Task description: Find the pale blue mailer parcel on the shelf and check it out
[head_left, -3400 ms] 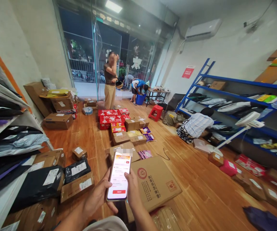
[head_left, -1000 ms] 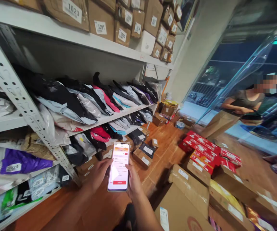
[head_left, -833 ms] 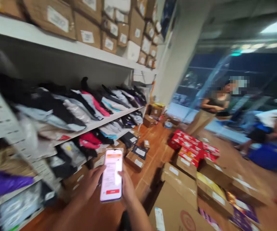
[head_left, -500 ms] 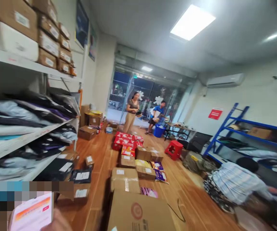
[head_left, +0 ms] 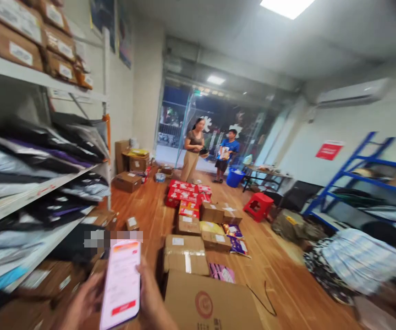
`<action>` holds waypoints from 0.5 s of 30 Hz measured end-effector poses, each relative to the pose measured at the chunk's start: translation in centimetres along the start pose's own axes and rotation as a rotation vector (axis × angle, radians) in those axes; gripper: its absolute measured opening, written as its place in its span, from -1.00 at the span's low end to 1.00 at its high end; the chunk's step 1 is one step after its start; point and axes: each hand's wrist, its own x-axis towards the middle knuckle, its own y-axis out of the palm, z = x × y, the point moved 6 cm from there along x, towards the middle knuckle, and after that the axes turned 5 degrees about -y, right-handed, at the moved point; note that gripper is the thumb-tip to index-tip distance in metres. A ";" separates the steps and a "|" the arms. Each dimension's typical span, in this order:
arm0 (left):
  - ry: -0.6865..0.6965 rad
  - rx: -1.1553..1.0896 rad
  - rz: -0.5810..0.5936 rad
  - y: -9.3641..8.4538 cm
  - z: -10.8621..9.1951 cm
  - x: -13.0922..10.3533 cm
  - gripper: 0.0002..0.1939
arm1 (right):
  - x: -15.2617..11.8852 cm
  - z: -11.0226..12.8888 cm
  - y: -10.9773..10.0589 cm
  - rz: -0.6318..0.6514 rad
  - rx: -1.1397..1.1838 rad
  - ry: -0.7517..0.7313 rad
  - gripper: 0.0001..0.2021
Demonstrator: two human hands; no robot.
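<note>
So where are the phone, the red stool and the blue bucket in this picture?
phone (head_left: pixel 120 283): head view, middle of its lit screen.
red stool (head_left: pixel 259 201): head view, its seat top.
blue bucket (head_left: pixel 233 178): head view, its front wall, near the person in the blue shirt.

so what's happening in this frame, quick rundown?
A person stands in a parcel room and holds a phone upright in both hands, left hand and right hand, with its screen lit. A large cardboard box sits on the floor just ahead, with more boxes behind it. Shelves of bagged parcels run along the left. Two people stand by the glass door; another crouches at the blue rack.
</note>
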 end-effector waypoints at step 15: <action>-0.111 -0.113 -0.211 -8.1 0.3 4.4 -0.42 | 10.4 -0.5 -1.4 -0.087 -0.002 0.142 -0.51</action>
